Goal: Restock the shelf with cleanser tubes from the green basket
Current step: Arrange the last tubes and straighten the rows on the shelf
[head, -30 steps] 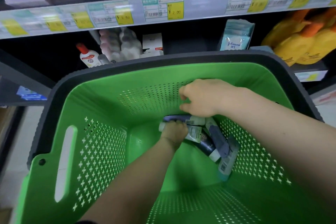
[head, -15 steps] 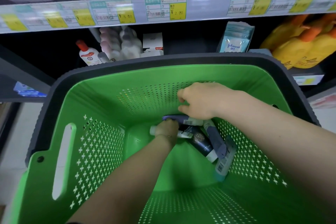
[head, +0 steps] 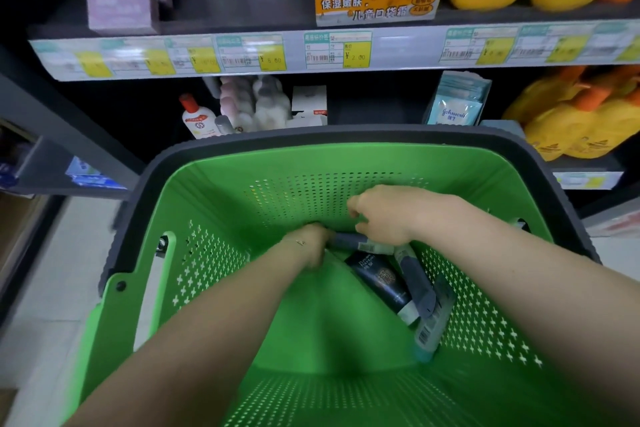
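Note:
The green basket (head: 214,218) with a dark rim stands in front of the shelf (head: 398,45). Several cleanser tubes lie at its bottom right: a grey-blue tube (head: 360,245) lying crosswise, a dark tube (head: 379,279), a grey tube (head: 415,282) and one with a barcode (head: 433,326). Both my hands reach into the basket. My left hand (head: 310,243) has its fingers curled down around the left end of the grey-blue tube. My right hand (head: 384,215) grips the same tube from above, fingers curled over it.
The shelf below the price strip holds a white bottle with a red cap (head: 197,118), pale bottles (head: 256,102), a blue packet (head: 457,104) and yellow bottles (head: 581,114). Boxes and yellow bottles stand on the upper shelf. Pale floor (head: 52,305) lies to the left.
The camera tilted up, showing more of the upper shelf. My left hand moved up and left to the end of the grey-blue tube. My right hand stayed over the tubes.

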A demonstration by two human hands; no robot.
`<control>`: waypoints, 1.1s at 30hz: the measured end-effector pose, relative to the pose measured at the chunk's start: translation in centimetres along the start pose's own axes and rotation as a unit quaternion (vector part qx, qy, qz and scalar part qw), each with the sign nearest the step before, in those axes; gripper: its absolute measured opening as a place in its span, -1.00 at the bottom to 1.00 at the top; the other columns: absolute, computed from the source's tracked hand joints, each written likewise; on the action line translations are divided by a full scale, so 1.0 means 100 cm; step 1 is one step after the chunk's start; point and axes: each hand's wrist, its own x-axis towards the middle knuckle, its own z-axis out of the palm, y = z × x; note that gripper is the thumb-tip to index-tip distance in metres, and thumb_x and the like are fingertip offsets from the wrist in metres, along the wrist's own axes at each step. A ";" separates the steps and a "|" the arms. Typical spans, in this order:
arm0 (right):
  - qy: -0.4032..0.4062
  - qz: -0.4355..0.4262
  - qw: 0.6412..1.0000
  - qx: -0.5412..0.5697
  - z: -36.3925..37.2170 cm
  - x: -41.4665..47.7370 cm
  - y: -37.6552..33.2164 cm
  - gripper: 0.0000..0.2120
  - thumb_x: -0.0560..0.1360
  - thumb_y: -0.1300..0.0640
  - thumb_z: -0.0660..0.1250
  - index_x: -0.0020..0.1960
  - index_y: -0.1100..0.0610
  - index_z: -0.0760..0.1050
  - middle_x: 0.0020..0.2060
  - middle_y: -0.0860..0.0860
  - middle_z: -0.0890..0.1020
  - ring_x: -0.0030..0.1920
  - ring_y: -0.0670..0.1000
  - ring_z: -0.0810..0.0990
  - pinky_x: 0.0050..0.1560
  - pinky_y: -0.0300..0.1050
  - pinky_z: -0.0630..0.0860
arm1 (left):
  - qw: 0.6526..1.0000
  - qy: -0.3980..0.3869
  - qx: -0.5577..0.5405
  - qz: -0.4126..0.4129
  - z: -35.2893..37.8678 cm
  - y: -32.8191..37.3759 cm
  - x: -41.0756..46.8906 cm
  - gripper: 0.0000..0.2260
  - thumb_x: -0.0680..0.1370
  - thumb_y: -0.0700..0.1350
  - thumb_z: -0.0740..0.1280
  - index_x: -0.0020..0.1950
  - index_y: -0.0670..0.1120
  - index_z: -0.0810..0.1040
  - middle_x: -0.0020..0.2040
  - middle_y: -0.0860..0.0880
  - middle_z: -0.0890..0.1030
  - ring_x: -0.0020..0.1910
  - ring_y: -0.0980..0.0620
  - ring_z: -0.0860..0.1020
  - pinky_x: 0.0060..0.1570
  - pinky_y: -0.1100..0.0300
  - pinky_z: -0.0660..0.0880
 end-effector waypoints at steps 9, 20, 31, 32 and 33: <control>-0.018 -0.019 0.999 -0.022 0.011 -0.004 -0.001 -0.68 0.54 0.24 0.20 0.29 0.15 0.41 0.09 0.08 0.55 -0.03 0.09 0.57 -0.02 0.02 0.57 | 0.999 -0.008 -0.028 0.018 -0.029 -0.001 -0.034 -0.54 0.43 -0.20 0.43 0.32 -0.05 0.49 0.19 -0.05 0.56 0.12 -0.06 0.53 0.12 0.13 0.50; -0.013 -0.025 0.997 0.067 0.014 0.002 -0.001 -0.56 0.50 0.20 0.34 0.36 0.10 0.39 0.22 0.02 0.54 0.15 0.05 0.54 0.20 -0.04 0.51 | 0.978 0.048 -0.198 0.035 -0.070 -0.017 -0.088 -0.84 0.45 -0.23 0.43 0.01 -0.17 0.56 -0.12 -0.02 0.56 -0.13 0.00 0.52 -0.14 0.22 0.50; 0.151 -0.111 0.928 0.322 -0.005 -0.014 -0.017 -0.64 0.41 0.04 0.49 0.15 0.07 0.50 -0.02 -0.02 0.63 0.00 -0.02 0.61 0.12 -0.03 0.54 | 0.930 0.132 -0.335 0.070 -0.105 -0.019 -0.136 -0.81 0.41 -0.29 0.47 -0.03 -0.11 0.60 -0.24 0.09 0.57 -0.29 0.17 0.50 -0.27 0.32 0.44; 0.162 -0.115 0.922 0.331 -0.007 -0.017 -0.018 -0.63 0.40 0.06 0.49 0.16 0.09 0.50 -0.02 -0.02 0.63 -0.01 -0.02 0.61 0.11 -0.04 0.54 | 0.927 0.133 -0.342 0.075 -0.109 -0.016 -0.142 -0.81 0.42 -0.29 0.46 0.00 -0.12 0.60 -0.23 0.08 0.57 -0.30 0.17 0.49 -0.27 0.32 0.45; 0.175 -0.120 0.917 0.338 -0.010 -0.019 -0.020 -0.63 0.40 0.08 0.49 0.16 0.10 0.50 -0.01 -0.03 0.63 0.00 -0.03 0.61 0.11 -0.05 0.54 | 0.923 0.134 -0.350 0.082 -0.113 -0.015 -0.147 -0.81 0.43 -0.29 0.46 0.01 -0.13 0.61 -0.21 0.07 0.58 -0.29 0.16 0.49 -0.27 0.32 0.45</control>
